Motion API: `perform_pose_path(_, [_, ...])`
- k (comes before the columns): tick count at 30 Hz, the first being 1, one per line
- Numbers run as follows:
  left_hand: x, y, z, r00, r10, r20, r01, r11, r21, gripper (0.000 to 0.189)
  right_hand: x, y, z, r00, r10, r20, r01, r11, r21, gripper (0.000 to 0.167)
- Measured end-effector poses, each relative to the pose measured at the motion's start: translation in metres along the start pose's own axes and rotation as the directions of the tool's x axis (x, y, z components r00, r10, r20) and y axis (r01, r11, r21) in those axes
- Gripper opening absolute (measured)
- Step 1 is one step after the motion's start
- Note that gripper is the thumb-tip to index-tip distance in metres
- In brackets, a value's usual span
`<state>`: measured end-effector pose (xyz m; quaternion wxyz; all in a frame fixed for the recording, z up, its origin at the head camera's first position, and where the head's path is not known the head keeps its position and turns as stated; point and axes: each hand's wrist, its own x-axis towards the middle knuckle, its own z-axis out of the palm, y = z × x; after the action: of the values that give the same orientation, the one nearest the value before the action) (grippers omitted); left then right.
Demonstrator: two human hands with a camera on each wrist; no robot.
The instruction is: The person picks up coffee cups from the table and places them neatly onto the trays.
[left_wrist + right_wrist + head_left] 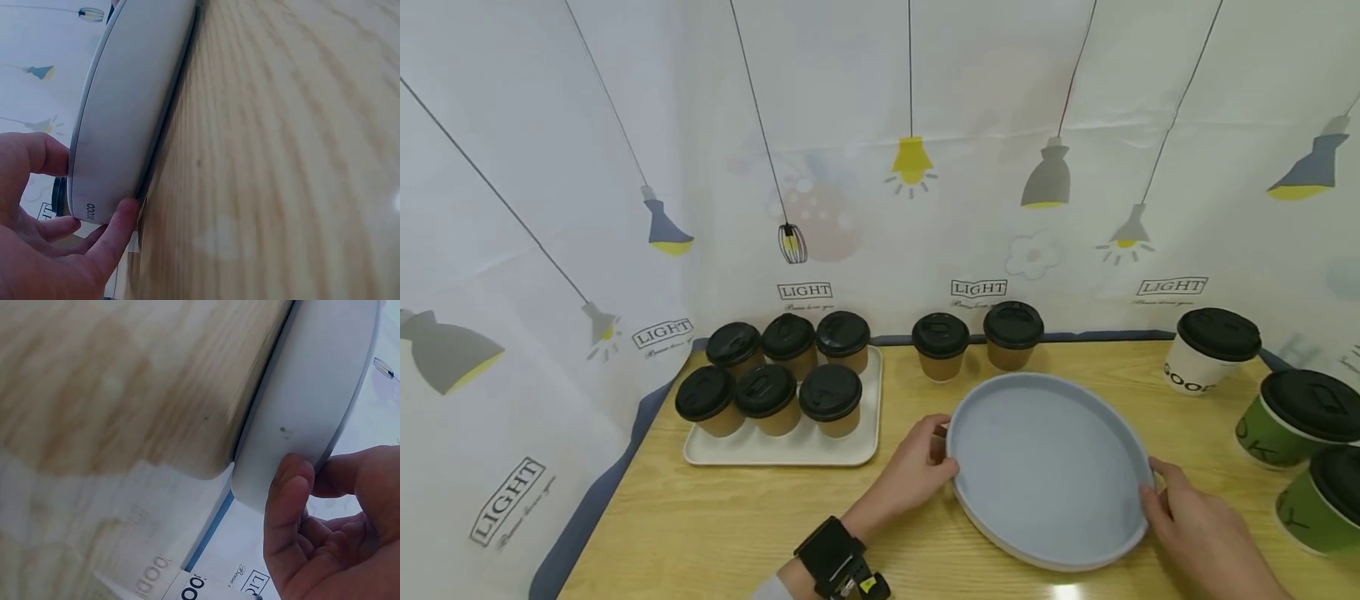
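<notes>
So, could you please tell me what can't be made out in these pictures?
- Cups' contents, head view: black lids cover every cup, as on the tray.
- Green cup, head view: cut off by the right edge.
- Right hand fingertips, head view: hidden behind the plate rim.
- Print on the plate's wall, left wrist view: too small to read.
- Table, both wrist views: blurred.

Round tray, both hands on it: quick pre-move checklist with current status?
1. Left hand grips the rim of the round tray: ok, thumb and fingers pinch its edge in the left wrist view.
2. Right hand grips the opposite rim: ok.
3. Tray carries nothing: ok.
4. Tray clear of the two brown cups behind it: ok, gap visible.
5. Tray clear of the green cups at right: ok, but close.
6. Tray lifted off the table: cannot tell.
</notes>
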<state>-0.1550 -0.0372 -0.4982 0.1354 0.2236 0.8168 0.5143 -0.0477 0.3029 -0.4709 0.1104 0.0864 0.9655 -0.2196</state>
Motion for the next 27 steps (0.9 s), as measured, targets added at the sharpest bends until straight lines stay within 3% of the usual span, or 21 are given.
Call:
perform_pose_path(12, [-0.007,0.005,-0.001,1.0,0.004,0.001,-0.004,1.0,0.005,0.059,0.005,0.004,-0.001,0.999,-0.038,-0.026,0.038,0.999,0.017,0.051])
perform_pose_path(16, [-0.007,0.003,-0.003,0.999,-0.033,0.0,0.033,0.999,0.023,0.057,0.007,0.006,-0.002,0.999,-0.029,-0.019,0.03,0.999,0.031,0.051])
perform_pose_path(18, [-0.003,0.003,-0.006,0.998,-0.048,-0.04,0.049,0.998,0.029,0.059,0.008,0.007,-0.003,0.999,-0.034,-0.024,0.035,0.999,0.036,0.051])
perform_pose_path(21, [0.009,0.004,-0.009,0.988,-0.048,-0.149,0.05,0.999,0.007,0.064,0.008,0.008,-0.004,0.998,-0.048,-0.044,0.049,0.998,0.03,0.05])
perform_pose_path(27, [0.04,0.009,-0.011,0.942,-0.042,-0.332,0.042,0.999,-0.008,0.077,0.008,0.006,-0.004,0.996,-0.069,-0.064,0.071,0.997,0.03,0.05])
